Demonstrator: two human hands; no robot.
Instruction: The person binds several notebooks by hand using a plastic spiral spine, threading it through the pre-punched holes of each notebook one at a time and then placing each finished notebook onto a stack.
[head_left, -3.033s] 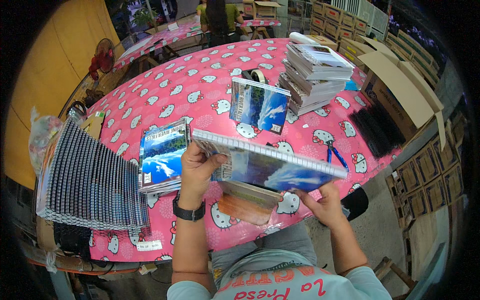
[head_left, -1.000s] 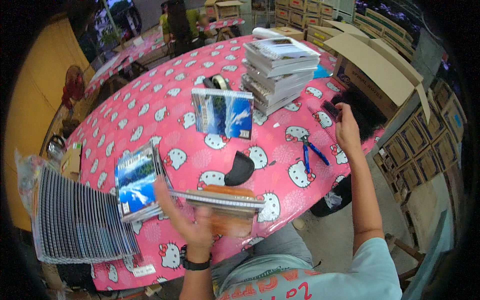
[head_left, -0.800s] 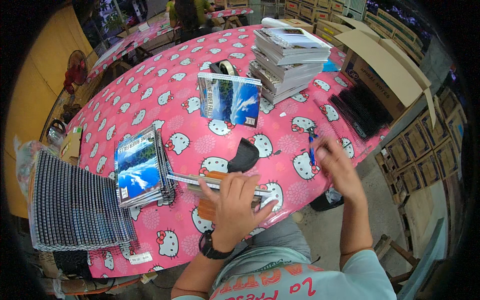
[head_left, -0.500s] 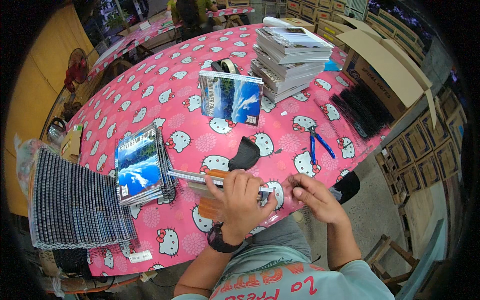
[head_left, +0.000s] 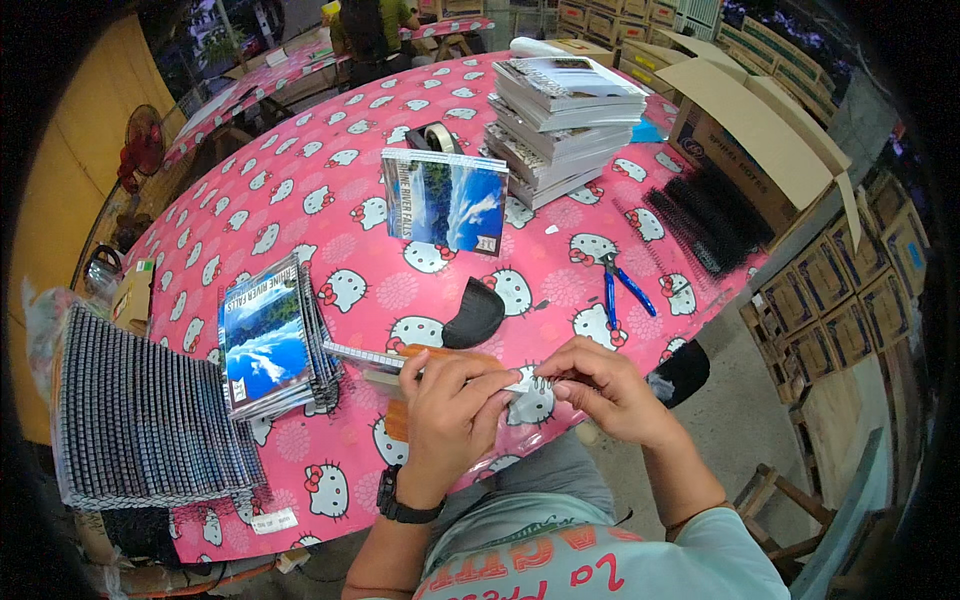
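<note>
Notebook (head_left: 365, 355) is in hands (head_left: 448, 415), the open carton (head_left: 725, 150) hiding its contents.

The left side was screened by a yellow curtain (head_left: 75, 190), a fan (head_left: 143, 140) placed beside it, while a far table (head_left: 250, 88) was covered in patterned pink, a pale railing (head_left: 702, 20) was seen behind, and a wooden stand (head_left: 797, 493) was set on grey floor (head_left: 705, 440).

Left hand (head_left: 450, 405) covers most of the notebook (head_left: 360, 355) and wooden block (head_left: 397, 420). Black spiral coil (head_left: 543, 384) partly hidden by right hand (head_left: 605, 385); can't tell if it's threaded. Tape roll (head_left: 437, 137) half behind another notebook. Co-worker (head_left: 370, 40) cut off by top edge. Label (head_left: 273, 520) print too small. Fan (head_left: 143, 140) blades indistinct.
</note>
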